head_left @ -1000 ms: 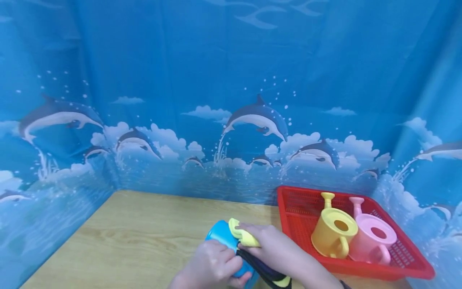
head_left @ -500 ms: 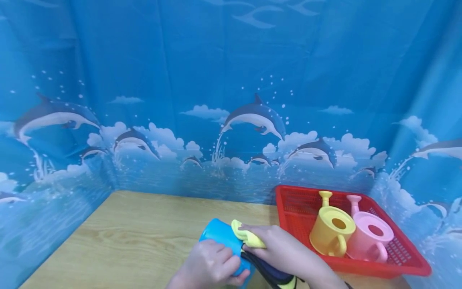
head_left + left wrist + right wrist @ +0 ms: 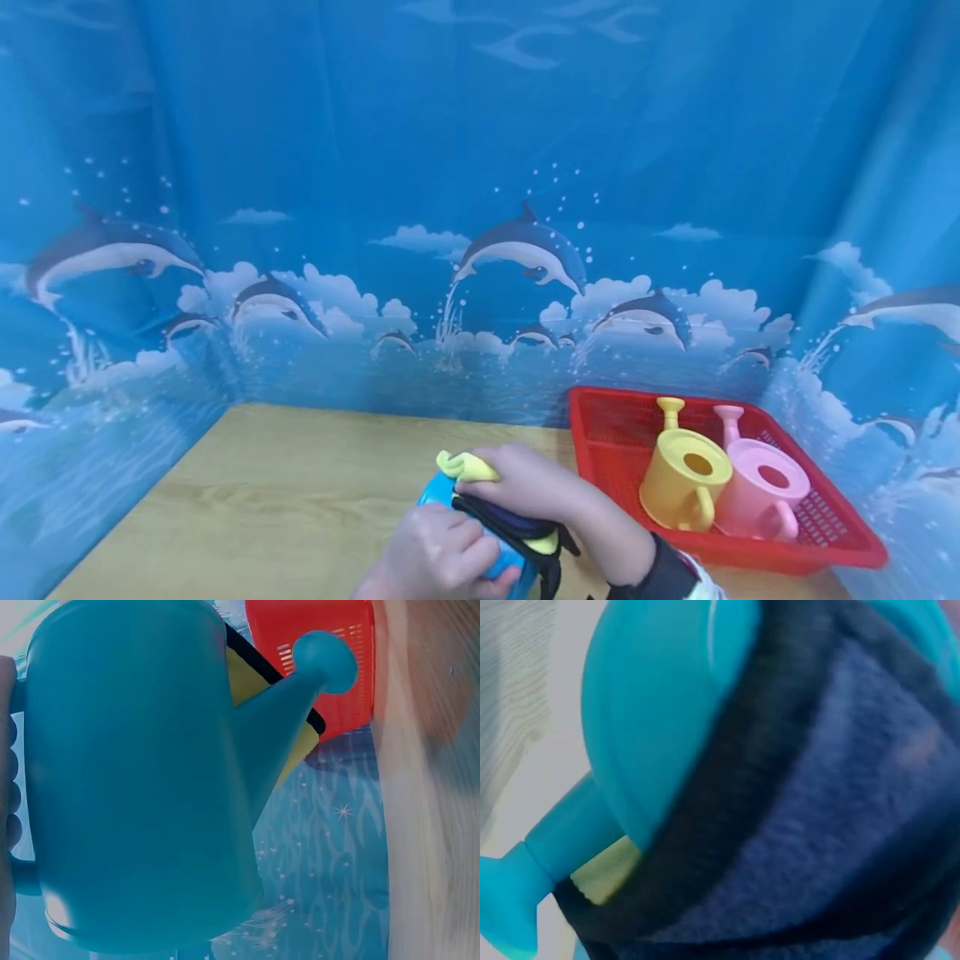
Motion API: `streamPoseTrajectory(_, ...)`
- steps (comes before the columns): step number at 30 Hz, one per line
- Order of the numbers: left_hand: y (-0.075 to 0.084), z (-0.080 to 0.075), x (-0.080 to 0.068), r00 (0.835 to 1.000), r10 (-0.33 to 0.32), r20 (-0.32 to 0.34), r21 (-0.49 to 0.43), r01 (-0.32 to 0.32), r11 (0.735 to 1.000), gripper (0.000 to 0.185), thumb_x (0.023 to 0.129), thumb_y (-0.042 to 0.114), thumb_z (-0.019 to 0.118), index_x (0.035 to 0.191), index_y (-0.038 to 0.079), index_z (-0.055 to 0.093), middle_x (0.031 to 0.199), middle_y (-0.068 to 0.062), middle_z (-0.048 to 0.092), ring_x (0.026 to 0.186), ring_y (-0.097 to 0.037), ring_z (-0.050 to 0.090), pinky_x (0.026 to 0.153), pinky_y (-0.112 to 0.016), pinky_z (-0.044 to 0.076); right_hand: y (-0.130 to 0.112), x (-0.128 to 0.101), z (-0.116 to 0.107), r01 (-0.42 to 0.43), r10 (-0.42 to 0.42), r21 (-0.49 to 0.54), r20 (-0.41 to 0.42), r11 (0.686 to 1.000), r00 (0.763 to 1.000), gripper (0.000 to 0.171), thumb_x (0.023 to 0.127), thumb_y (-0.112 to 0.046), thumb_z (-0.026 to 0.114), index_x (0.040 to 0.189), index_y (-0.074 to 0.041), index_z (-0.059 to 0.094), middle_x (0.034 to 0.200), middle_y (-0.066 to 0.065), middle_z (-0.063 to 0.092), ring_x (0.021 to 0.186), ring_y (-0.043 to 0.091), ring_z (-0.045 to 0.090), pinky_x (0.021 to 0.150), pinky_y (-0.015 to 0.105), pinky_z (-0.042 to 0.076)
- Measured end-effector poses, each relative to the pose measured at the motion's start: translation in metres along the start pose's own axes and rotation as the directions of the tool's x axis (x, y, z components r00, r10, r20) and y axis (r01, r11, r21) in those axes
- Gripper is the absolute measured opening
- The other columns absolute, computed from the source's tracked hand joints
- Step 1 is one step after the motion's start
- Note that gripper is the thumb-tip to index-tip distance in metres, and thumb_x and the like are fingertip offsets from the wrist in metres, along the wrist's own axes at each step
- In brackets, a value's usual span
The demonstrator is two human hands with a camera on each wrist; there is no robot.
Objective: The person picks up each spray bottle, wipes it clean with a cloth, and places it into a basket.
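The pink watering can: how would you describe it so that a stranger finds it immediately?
Look at the red basket on the wooden table's right side. Two small watering cans stand inside, touching; the pink watering can is the right one, beside the yellow watering can.

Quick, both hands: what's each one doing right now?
Left hand: grips the blue watering can.
Right hand: holds the yellow and dark cloth against the can.
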State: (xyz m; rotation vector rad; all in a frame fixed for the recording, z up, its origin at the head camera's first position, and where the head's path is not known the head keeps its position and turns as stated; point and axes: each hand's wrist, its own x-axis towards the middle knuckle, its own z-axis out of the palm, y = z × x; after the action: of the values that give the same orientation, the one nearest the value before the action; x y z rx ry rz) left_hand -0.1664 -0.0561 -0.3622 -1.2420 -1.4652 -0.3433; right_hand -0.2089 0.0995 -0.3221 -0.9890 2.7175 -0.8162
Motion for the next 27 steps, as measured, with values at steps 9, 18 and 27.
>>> streamPoseTrajectory(9,-0.008,0.001,-0.003,0.998,0.041,-0.038,0.042,-0.039,0.998,0.046,0.098,0.032,0.043,0.054,0.021,0.036,0.049,0.013,0.027,0.040,0.004,0.027,0.045,-0.007,0.015,0.006,0.005,0.000,0.021,-0.022,0.016,0.009,1.000,1.000,0.020,0.094,-0.033,0.062,0.102,-0.015,0.065,0.070,-0.011,0.054,0.063,0.001,0.050,0.058,0.020,0.043)
streamPoseTrajectory(18,-0.018,-0.002,-0.008,0.994,0.070,-0.078,0.048,-0.067,0.997,0.046,0.097,0.032,0.045,0.054,0.020,0.034,0.050,0.014,0.025,0.042,0.005,0.025,0.047,-0.008,0.012,0.020,-0.022,-0.011,0.041,-0.043,0.069,0.027,0.997,0.999,0.026,0.094,-0.036,0.062,0.109,-0.015,0.065,0.077,-0.013,0.059,0.067,-0.001,0.053,0.063,0.020,0.047)
streamPoseTrajectory(27,-0.023,-0.007,-0.009,0.991,0.073,-0.112,0.066,-0.066,0.996,0.046,0.097,0.032,0.045,0.055,0.020,0.032,0.050,0.014,0.023,0.043,0.003,0.019,0.046,-0.009,0.010,0.024,-0.060,-0.024,0.024,-0.024,0.091,-0.006,0.996,1.000,0.028,0.093,-0.037,0.062,0.111,-0.015,0.065,0.077,-0.015,0.061,0.065,-0.002,0.054,0.061,0.020,0.047)
